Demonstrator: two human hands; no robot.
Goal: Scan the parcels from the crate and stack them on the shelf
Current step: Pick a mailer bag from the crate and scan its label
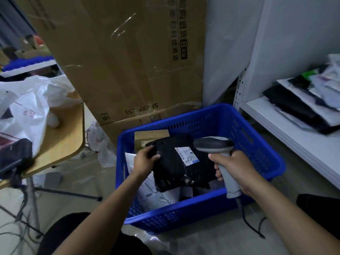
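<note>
Now, scanner lined up on the black parcel over the crate.

The left grip (145,160) pinches the left edge of the black parcel (176,173), thumb on top, holding it just above the blue crate (266,153). The right grip (234,167) is wrapped round the handle of the scanner (213,144), whose head hangs just beside the white label (186,156). The risk I see: the soft bag sags from that one-edge hold, so the label may crease or tilt away and the scan miss. A slack pinch could also let it slide back down. The cable (248,221) trailing below the right grip might snag the crate rim. Under the left grip the crate holds white bags (156,194), and beyond it a brown box (150,135). The shelf (294,138), well off to the right of the right grip, carries a pile of flat parcels (298,109).
</note>
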